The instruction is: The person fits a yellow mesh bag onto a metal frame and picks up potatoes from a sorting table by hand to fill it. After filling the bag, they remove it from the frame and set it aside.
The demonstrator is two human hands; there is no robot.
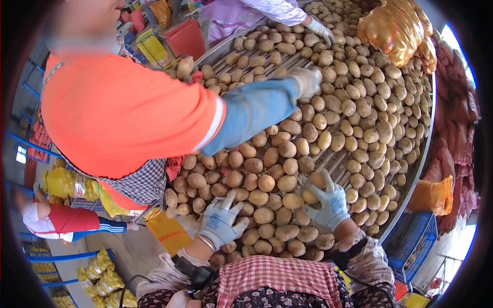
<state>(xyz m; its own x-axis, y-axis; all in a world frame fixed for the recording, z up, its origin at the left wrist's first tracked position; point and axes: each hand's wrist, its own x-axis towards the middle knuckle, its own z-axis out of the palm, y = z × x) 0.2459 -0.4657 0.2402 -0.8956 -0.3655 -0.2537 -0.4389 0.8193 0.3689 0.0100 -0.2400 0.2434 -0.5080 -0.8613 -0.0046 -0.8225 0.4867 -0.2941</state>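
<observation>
Potatoes (264, 183) cover a slatted metal sorting table (328, 159) in front of me. My left hand (221, 223), in a pale blue-white work glove, lies palm down over potatoes near the table's close edge. Its fingers are spread and hold nothing visible. My right hand (330, 203), in a matching glove, is farther right with its fingers apart. A yellowish potato (309, 197) sits between its thumb and forefinger, and another potato (317, 179) lies by its fingertips; I see no firm grip on either.
A co-worker in an orange top (118, 113) reaches across from the left, gloved hand (307, 82) over the potatoes. Another person's gloved hand (321, 31) is at the far side. A filled golden mesh sack (393, 31) rests at back right; a blue crate (411, 246) stands right.
</observation>
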